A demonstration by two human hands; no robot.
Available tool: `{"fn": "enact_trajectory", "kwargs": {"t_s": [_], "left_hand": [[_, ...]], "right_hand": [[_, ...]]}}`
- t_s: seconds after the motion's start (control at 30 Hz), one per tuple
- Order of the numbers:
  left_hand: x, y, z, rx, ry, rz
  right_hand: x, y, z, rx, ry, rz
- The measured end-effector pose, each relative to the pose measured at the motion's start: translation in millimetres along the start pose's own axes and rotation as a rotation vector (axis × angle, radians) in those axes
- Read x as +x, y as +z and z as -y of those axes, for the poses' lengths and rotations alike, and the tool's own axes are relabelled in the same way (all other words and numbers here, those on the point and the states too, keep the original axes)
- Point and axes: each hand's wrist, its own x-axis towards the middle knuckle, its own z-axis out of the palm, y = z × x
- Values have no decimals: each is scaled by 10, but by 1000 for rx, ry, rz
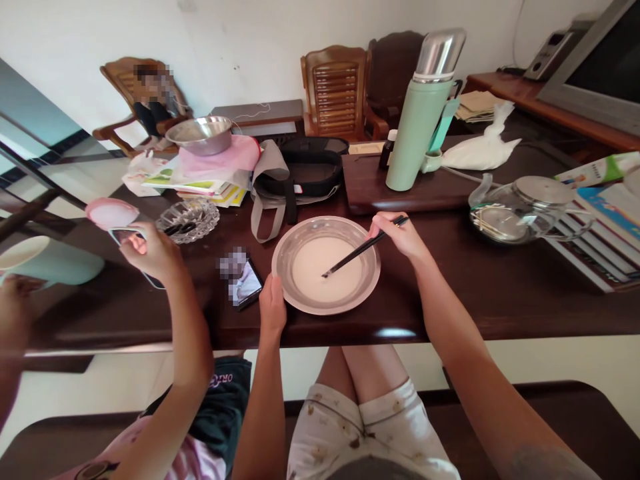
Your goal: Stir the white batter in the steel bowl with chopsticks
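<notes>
A round metal bowl [367,283] stands on the dark wooden table in front of me, with a milky white liquid [320,257] inside. My left hand [273,303] grips the bowl's left rim, fingers mostly hidden beneath it. Above the right rim, my right hand [396,233] is closed around black chopsticks [360,250]. Their tips dip into the liquid near the bowl's middle. Just left of the bowl lies a phone [245,283] with its screen lit.
At my left sits another person, whose hand [155,250] holds a phone-like object; another hand grips a pale green mug [55,260]. A glass dish [193,220], a black-grey bag [300,177], a green thermos [417,127] and a glass teapot [520,210] stand beyond. Someone sits on a far chair [120,87].
</notes>
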Motion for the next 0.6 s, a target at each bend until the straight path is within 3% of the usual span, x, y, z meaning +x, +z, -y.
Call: {"fn": "enact_trajectory", "kwargs": {"t_s": [0.1, 0.3, 0.47, 0.6], "left_hand": [[0, 0, 18, 6, 9, 4], [-2, 2, 32, 36, 59, -6], [-6, -2, 1, 66, 79, -14], [-6, -1, -9, 70, 70, -15]], "right_hand": [[0, 21, 14, -32, 3, 99], [2, -28, 10, -19, -22, -63], [0, 3, 28, -45, -3, 144], [5, -47, 24, -73, -8, 0]]}}
